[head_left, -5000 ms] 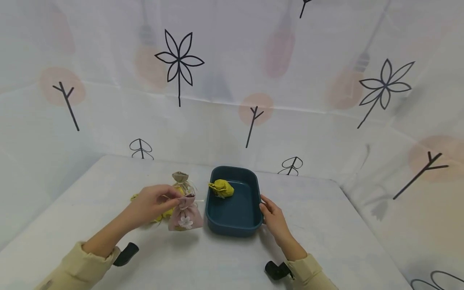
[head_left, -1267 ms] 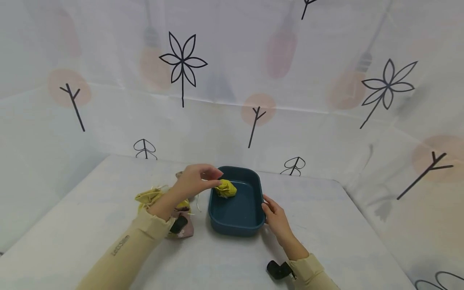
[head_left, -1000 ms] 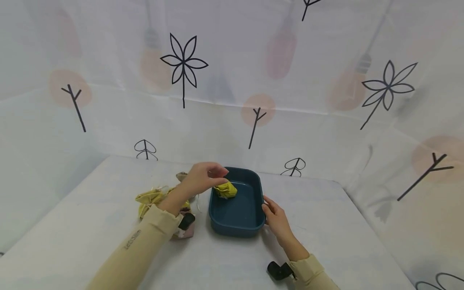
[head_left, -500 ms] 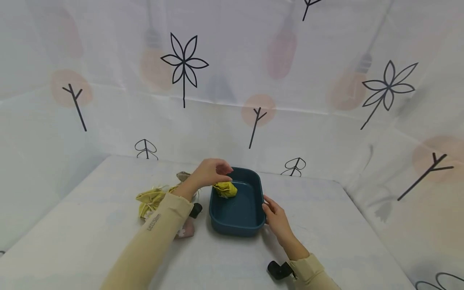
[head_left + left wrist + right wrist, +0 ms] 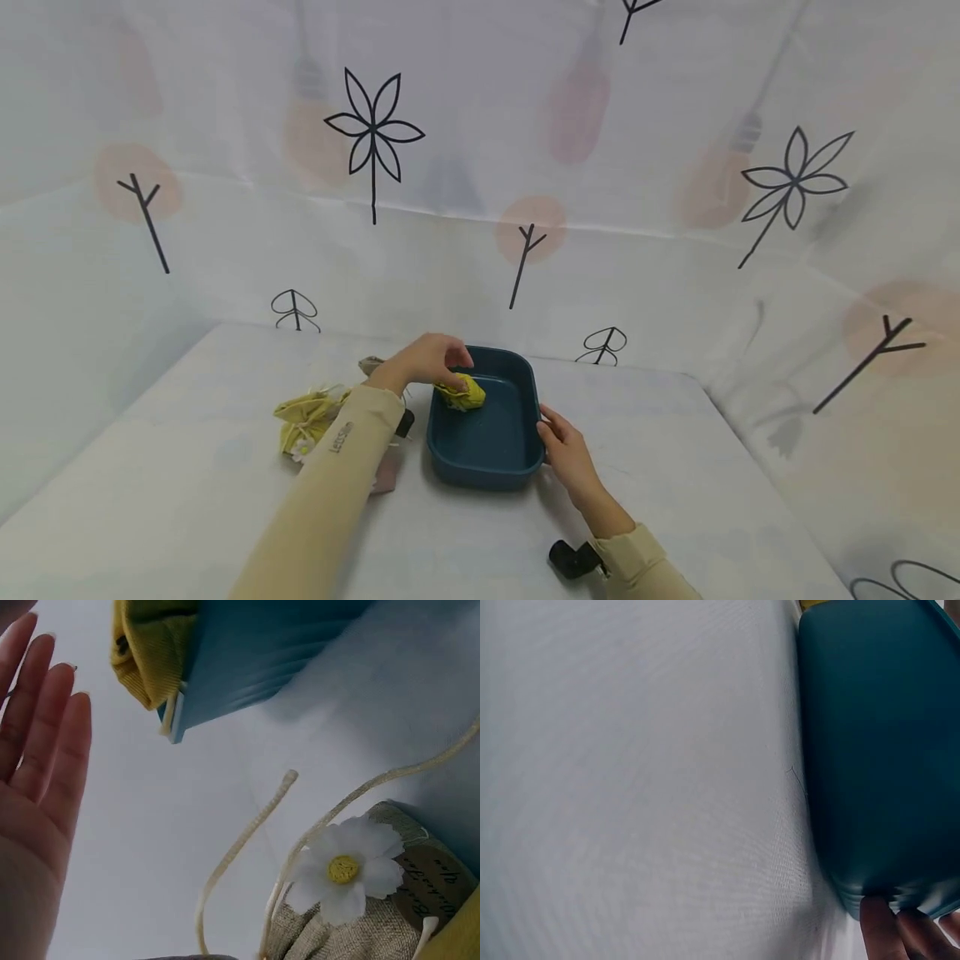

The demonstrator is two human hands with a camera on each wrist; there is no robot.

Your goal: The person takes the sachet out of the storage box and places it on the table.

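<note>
My left hand [image 5: 435,360] reaches over the left rim of a dark teal rectangular box [image 5: 483,479], by the yellow drawstring pouch [image 5: 467,395]. In the left wrist view the fingers [image 5: 49,735] are extended, apart from the yellow pouch [image 5: 154,649] overhanging the box's edge; whether the thumb touches it I cannot tell. My right hand [image 5: 572,454] rests against the box's right outer wall, its fingertips [image 5: 881,922] on the teal side. Under the left forearm a pink pouch [image 5: 386,473] is mostly covered.
On the table left of the box lie a yellow pouch [image 5: 306,410] and a beige pouch [image 5: 371,364], partly hidden by the left arm. The left wrist view shows burlap cloth with a white flower [image 5: 337,870] and loose cords. A printed curtain [image 5: 442,233] hangs behind.
Five seconds ago my left hand held the pink pouch; that pouch now lies on the table. The left hand has since moved right to the box. The right hand stays put.
</note>
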